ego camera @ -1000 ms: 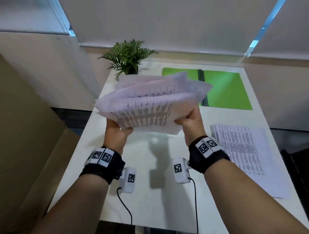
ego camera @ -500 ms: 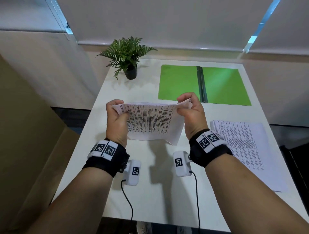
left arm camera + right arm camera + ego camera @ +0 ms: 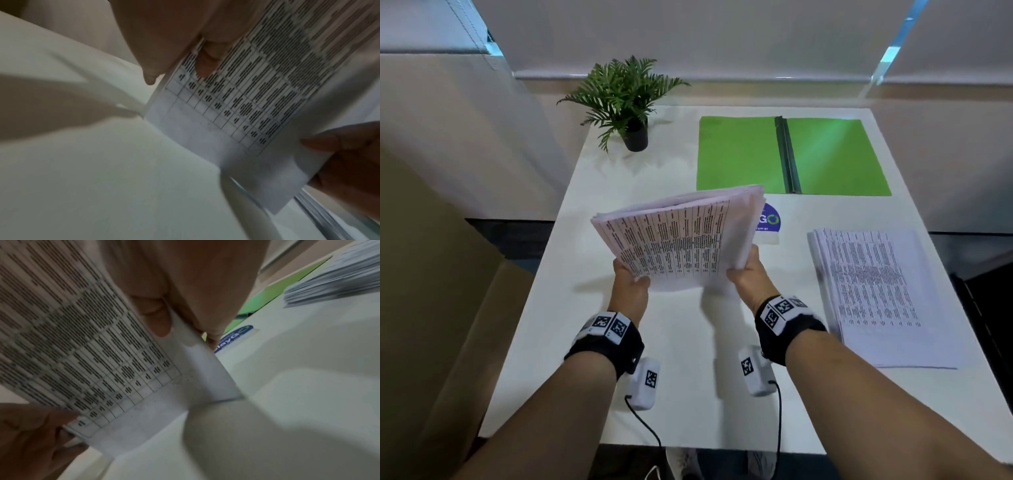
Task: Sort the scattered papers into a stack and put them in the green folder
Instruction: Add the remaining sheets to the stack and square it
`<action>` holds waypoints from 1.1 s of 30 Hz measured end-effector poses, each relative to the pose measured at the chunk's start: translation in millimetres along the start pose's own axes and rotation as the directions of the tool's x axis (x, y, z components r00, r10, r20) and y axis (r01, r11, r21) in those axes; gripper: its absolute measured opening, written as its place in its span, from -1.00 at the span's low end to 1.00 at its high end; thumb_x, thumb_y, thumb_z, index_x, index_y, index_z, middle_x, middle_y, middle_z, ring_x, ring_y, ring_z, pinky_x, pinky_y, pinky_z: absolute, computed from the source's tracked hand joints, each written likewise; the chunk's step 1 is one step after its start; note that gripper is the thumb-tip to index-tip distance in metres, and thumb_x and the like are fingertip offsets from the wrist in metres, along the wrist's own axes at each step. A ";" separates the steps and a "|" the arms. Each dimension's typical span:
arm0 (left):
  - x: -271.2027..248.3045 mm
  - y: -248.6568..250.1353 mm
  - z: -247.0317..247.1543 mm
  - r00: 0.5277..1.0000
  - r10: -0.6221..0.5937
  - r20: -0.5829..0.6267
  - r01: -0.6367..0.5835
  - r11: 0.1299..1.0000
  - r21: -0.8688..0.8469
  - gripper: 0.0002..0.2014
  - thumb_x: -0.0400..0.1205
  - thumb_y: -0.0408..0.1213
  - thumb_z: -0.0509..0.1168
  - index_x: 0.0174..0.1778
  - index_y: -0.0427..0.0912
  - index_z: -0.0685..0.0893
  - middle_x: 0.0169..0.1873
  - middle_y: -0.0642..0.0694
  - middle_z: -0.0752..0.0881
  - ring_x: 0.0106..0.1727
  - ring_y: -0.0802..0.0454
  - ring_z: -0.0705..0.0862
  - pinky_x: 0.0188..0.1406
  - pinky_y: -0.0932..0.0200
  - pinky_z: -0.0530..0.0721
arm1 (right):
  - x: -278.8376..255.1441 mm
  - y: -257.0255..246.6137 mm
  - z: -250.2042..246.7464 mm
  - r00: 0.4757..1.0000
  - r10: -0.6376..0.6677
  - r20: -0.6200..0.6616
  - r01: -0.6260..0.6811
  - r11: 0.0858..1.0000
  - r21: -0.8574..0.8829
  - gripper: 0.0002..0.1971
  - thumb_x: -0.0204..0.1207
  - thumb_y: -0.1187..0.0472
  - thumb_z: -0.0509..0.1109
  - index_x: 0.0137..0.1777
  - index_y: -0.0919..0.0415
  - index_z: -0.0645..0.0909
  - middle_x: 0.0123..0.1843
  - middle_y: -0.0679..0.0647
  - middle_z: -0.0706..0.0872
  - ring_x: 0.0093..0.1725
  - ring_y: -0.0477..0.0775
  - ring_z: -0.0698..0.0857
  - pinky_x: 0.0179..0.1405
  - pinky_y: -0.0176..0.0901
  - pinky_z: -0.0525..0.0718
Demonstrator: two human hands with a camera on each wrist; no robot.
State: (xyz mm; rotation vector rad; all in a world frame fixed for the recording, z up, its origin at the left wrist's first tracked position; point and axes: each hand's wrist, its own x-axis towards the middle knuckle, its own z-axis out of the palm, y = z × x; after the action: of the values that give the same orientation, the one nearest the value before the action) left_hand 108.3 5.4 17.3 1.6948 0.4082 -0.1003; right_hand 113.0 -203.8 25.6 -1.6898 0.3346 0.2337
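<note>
Grip: my left hand (image 3: 629, 287) and right hand (image 3: 748, 275) pinched the paper bundle (image 3: 681, 240) by its near corners.
Hidden: sticker (image 3: 768, 221) beyond bundle, half covered.

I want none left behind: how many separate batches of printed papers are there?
2: one bundle held above the table in both hands, one stack lying at the table's right side. None visible elsewhere.

A bundle of printed papers (image 3: 681, 240) with ruled tables of black text is held up above the middle of the table, tilted, its sheets roughly squared. A second stack of papers (image 3: 876, 294) lies flat near the table's right edge. The green folder (image 3: 736, 154) lies open and flat by the far edge, its dark spine running down its middle.
</note>
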 end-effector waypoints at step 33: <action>-96.4 4.7 316.4 0.873 -0.366 0.321 0.275 0.915 0.295 -0.02 0.47 -0.40 0.35 0.68 -0.24 -0.16 0.69 -0.27 -0.05 0.17 -0.05 0.59 0.05 0.05 0.53 | -38.2 99.8 -332.9 0.895 0.102 -0.435 -0.344 0.778 -0.525 -0.50 0.65 0.24 0.08 0.59 0.29 0.21 0.61 0.28 0.28 0.54 0.31 0.33 0.48 0.14 0.35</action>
State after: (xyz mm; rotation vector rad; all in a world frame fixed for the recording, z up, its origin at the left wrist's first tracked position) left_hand 72.1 -322.7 -3.8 1.7809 0.4016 -0.7356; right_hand 29.8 -542.0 -5.4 -2.3281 0.8377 0.1938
